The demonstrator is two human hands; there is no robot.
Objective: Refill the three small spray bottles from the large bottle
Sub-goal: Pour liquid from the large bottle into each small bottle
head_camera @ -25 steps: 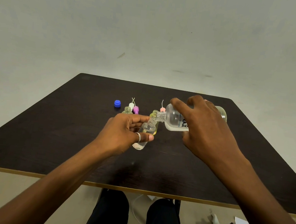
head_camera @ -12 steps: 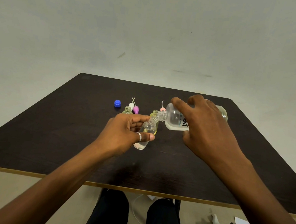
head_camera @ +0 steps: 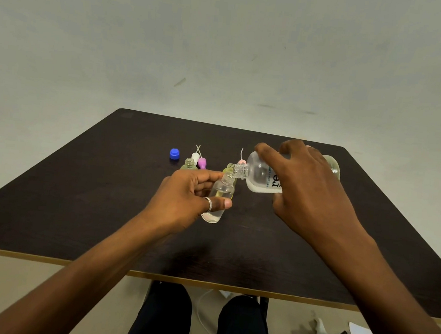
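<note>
L hand (head_camera: 184,198): thumb + fingers (head_camera: 207,176) in a pinch; R hand (head_camera: 311,191) palm-down, fingers in a wrap.

Both forearms (head_camera: 390,291) are bare to the frame's edge. A plain silver ring (head_camera: 208,204) circles the thumb of the left hand (head_camera: 183,201). Dark trousers (head_camera: 161,320) cover both legs, at six o'clock from the hands.

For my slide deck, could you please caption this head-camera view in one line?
Right hand tips the large bottle to the mouth of a tilted small spray bottle gripped by the left hand.
</note>
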